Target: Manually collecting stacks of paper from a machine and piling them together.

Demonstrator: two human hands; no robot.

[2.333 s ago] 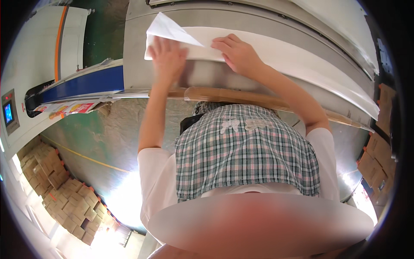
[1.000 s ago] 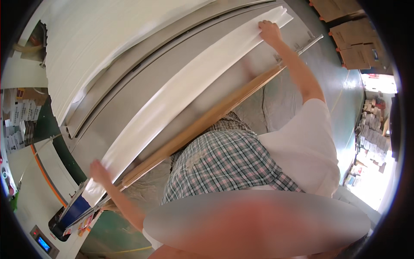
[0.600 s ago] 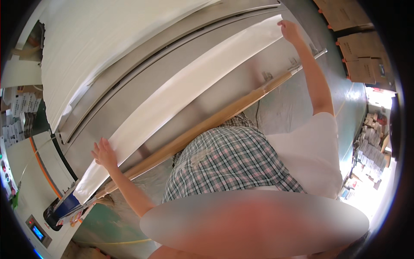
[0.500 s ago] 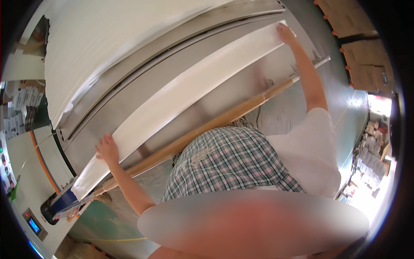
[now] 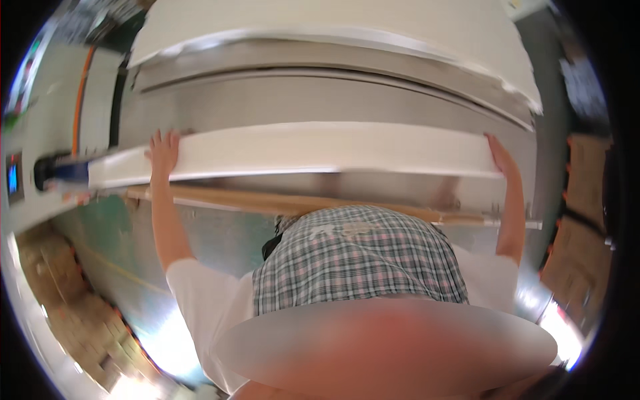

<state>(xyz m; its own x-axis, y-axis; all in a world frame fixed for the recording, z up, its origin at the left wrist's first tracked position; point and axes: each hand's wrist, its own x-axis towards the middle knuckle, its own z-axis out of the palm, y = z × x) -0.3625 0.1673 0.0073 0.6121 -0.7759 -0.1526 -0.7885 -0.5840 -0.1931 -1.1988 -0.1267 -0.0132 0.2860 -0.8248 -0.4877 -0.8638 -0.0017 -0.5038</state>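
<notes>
Left hand [image 5: 164, 155] spread on white strip [image 5: 333, 143], right hand [image 5: 502, 157] at its end, grip unclear; cardboard boxes [image 5: 590, 170], contents hidden.

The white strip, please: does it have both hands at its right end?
No, the white strip has the right hand there but the left hand toward its left end.

Head-worn fisheye looks down over both hands [image 5: 163, 157] [image 5: 503, 157] and table [image 5: 287, 103]

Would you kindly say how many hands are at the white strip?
2: on the white strip, the left hand lies toward the left end, the right hand at the right end.
</notes>
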